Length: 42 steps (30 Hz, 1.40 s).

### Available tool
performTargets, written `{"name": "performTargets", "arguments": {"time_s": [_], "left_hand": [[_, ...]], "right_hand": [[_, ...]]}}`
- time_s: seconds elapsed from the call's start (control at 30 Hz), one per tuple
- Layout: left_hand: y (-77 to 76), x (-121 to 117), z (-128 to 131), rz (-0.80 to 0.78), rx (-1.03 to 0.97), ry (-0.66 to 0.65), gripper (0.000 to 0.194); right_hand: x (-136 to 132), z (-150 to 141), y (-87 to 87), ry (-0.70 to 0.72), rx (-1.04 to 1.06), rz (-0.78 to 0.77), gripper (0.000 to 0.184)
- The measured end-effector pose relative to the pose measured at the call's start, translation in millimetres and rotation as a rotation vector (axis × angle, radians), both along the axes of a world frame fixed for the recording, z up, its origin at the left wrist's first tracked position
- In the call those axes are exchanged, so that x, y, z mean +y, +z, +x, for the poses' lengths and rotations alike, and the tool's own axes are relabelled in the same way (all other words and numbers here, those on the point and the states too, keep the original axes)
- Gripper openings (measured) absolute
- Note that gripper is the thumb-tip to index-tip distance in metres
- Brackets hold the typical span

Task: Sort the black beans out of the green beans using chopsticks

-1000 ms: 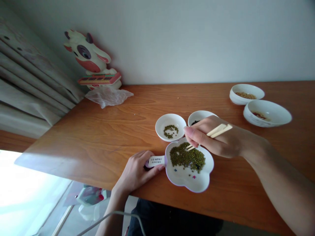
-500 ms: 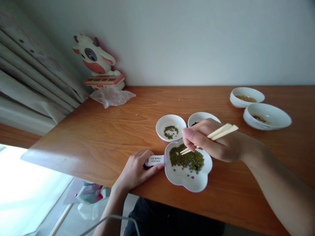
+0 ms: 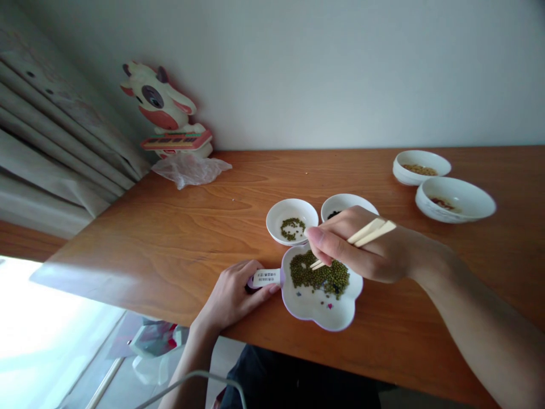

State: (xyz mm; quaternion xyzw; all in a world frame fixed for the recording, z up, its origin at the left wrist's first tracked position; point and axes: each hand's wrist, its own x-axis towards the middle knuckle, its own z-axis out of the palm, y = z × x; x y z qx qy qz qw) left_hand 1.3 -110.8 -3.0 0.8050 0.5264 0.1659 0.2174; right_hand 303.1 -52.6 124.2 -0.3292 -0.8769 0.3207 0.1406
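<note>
My left hand point(image 3: 236, 292) is closed on the labelled handle of a white, purple-rimmed scalloped dish point(image 3: 336, 318). Green mung beans point(image 3: 319, 278) are heaped in its upper part, with a few darker bits among them. My right hand point(image 3: 361, 244) pinches a pair of wooden chopsticks point(image 3: 371, 232), their tips down at the beans. Whether a bean sits between the tips is too small to tell. Just behind the dish stands a small white bowl point(image 3: 276, 211) with some mung beans in it. Beside it, another small bowl point(image 3: 349, 200) with dark beans is partly hidden by my right hand.
Two larger white bowls stand at the right: one point(image 3: 402, 177) with yellowish grains, a nearer one point(image 3: 472, 207) with reddish-brown bits. A toy cow with a keyboard point(image 3: 170, 128) and a crumpled plastic bag point(image 3: 191, 170) are at the back left. A cable point(image 3: 204, 374) crosses my left forearm.
My right hand has brought the chopstick tips leftward over the beans and slightly lower. My left hand keeps its hold on the dish handle. The view has shifted a little.
</note>
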Motion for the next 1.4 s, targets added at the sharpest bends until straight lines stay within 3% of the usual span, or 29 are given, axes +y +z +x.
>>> {"name": "performTargets", "arguments": {"time_s": [0.27, 0.43, 0.53, 0.67, 0.8, 1.4], "left_hand": [[1.5, 0, 1, -0.024, -0.005, 0.011, 0.04], [2.2, 0, 1, -0.02, -0.014, 0.012, 0.04], [3.4, 0, 0, -0.009, -0.013, -0.019, 0.042], [4.8, -1, -2, -0.012, -0.063, -0.071, 0.045], [6.0, -1, 1, -0.01, -0.077, -0.033, 0.042], [2.3, -1, 3, 0.023, -0.066, -0.019, 0.037]], "right_hand": [[-1, -2, 2.5, 0.001, -0.011, -0.009, 0.064], [0, -2, 6.8, 0.055, 0.098, -0.183, 0.065], [1, -2, 5.2, 0.05, 0.117, -0.211, 0.064], [4, -1, -0.1, 0.032, 0.107, -0.094, 0.065], [8, 1, -1.9, 0.001, 0.048, 0.076, 0.068], [4, -8, -9.2, 0.04, 0.036, 0.048, 0.072]]}}
